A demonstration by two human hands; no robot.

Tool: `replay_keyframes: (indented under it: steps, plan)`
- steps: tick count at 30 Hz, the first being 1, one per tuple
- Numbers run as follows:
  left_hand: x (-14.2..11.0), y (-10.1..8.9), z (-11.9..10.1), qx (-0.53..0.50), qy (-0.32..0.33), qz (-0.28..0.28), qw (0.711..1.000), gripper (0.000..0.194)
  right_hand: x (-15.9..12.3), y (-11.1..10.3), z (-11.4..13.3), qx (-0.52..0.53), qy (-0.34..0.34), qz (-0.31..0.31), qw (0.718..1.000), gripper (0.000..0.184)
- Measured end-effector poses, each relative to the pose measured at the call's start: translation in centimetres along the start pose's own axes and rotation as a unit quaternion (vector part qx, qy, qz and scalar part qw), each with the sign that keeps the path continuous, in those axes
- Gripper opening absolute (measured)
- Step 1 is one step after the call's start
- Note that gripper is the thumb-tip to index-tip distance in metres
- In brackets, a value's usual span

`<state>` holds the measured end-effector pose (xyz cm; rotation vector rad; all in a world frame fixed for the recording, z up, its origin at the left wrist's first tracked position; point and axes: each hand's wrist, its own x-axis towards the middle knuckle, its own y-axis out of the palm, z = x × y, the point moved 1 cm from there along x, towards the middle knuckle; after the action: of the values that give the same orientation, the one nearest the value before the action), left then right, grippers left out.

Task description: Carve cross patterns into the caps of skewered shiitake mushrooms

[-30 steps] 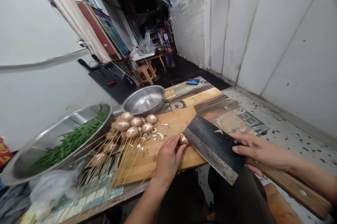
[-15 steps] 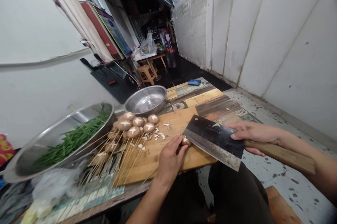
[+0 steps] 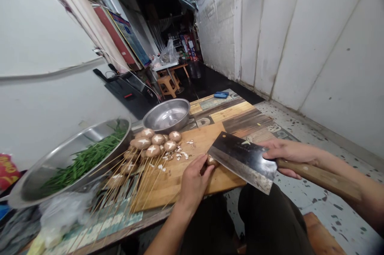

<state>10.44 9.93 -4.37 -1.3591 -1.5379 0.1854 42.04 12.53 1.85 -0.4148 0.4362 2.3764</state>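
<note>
On the wooden cutting board, my left hand grips a brown mushroom between thumb and fingers. My right hand is closed round a cleaver, holding it where the wooden handle meets the blade. The blade is tilted, and its far lower corner lies over or against the mushroom; I cannot tell if it touches. Left of my left hand, several skewered mushrooms with white crosses cut in their caps are piled up. White mushroom trimmings are scattered on the board beside them.
A large steel bowl of long green vegetables stands at the left, with a plastic bag in front. Behind the mushrooms sits a steel basin. A blue object lies at the table's far end. Bamboo skewers stick out over the front edge.
The cleaver blade has tilted slightly, and light now glints off it near my right fingers. My left hand stays on the mushroom. The view has shifted very little.
</note>
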Motion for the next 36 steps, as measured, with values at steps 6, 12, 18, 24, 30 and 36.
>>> replay_keyframes:
  steps: [6,12,18,24,30,36]
  plan:
    - [0.0,0.0,0.1,-0.010,-0.011,0.006,1.000,0.029,-2.0,0.6,0.9,-0.027,-0.013,-0.040,0.999,0.059]
    - [0.3,-0.2,0.2,-0.020,-0.035,0.029,0.999,0.030,-2.0,1.2,0.2,-0.038,0.006,-0.064,0.997,0.073]
    - [0.4,-0.3,0.1,-0.021,-0.032,0.030,0.999,0.032,-2.0,0.8,-0.2,-0.046,0.008,-0.070,0.996,0.070]
    - [0.4,-0.2,0.0,-0.029,-0.026,0.026,0.999,0.030,-1.6,1.2,0.3,-0.061,0.026,-0.070,0.995,0.071]
    - [0.4,-0.1,0.2,-0.032,-0.030,0.026,0.999,0.031,-1.2,1.3,0.4,-0.044,0.013,-0.046,0.998,0.062]
    - [0.3,0.0,0.3,-0.027,-0.033,0.018,0.999,0.031,-0.5,0.2,-0.2,-0.036,0.016,-0.030,0.999,0.057]
